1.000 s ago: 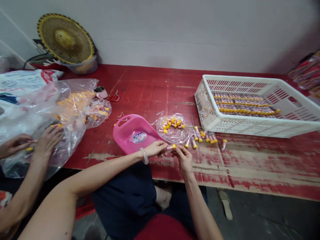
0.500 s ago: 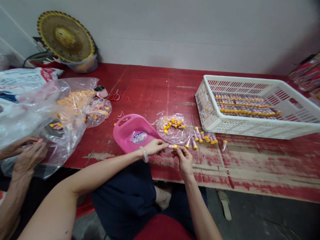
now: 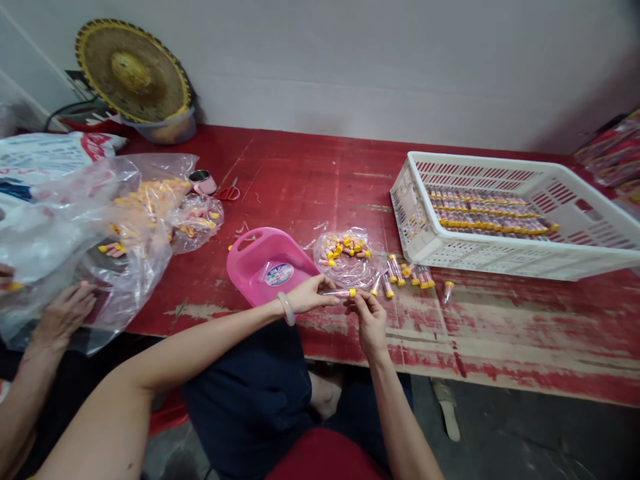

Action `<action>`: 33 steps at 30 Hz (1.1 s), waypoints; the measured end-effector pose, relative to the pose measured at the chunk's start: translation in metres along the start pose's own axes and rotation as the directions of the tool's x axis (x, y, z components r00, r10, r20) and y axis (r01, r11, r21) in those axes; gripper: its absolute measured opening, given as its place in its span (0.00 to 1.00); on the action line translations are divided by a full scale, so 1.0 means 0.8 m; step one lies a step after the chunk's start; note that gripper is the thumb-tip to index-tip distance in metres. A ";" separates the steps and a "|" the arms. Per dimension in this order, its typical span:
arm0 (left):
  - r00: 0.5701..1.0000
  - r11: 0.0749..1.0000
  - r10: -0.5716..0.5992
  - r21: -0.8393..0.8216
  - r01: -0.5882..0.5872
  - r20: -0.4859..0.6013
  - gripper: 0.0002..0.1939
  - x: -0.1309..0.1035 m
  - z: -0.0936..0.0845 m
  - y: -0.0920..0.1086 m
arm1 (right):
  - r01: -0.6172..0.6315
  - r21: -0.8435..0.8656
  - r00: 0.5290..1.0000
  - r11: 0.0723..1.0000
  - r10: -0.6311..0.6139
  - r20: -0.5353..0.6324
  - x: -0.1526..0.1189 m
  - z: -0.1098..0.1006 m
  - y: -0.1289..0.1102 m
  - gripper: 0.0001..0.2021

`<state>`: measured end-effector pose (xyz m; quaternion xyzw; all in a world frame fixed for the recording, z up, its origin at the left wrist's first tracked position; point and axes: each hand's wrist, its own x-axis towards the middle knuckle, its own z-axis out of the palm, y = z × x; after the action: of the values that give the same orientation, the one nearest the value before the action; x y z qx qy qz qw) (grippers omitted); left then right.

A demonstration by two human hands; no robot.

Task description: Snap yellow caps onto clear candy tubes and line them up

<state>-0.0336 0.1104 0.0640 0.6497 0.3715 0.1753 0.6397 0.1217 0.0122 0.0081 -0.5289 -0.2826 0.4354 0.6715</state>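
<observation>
Yellow-capped tube (image 3: 342, 293) lies level between both hands, probably to steady each end. Left hand (image 3: 306, 297) pinches its clear end, forearm from eight o'clock; right hand (image 3: 371, 321) pinches near the cap, forearm from five. Loose tubes (image 3: 397, 269) at two o'clock, seemingly for easy reach; pink scoop (image 3: 246, 268) at ten.

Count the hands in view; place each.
4: the wearer's left hand and right hand at a yellow-capped tube; a co-worker's hand at the clear plastic bag; another hand cut off by the left edge. More may be hidden.
</observation>
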 end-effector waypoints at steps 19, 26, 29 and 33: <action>0.995 0.975 0.095 0.201 -0.093 0.000 0.22 -0.007 0.005 0.000 | -0.044 0.039 0.999 0.998 0.044 0.013 0.000 0.005 -0.004 0.13; 0.975 0.991 -0.127 -0.016 0.132 0.182 0.29 -0.007 0.011 0.002 | 0.026 0.020 0.999 0.999 -0.026 0.018 0.003 0.000 -0.009 0.11; 0.949 0.969 -0.209 -0.080 0.233 0.236 0.31 -0.006 0.012 0.000 | 0.040 0.028 0.999 0.999 -0.040 0.021 0.003 -0.002 -0.008 0.10; 0.907 0.929 -0.285 -0.142 0.340 0.310 0.32 -0.007 0.010 -0.001 | 0.042 0.023 0.998 0.999 -0.043 0.038 0.002 -0.004 -0.005 0.10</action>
<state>-0.0315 0.1007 0.0637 0.5346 0.3565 0.0102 0.7661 0.1263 0.0116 0.0113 -0.5070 -0.3018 0.4342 0.6807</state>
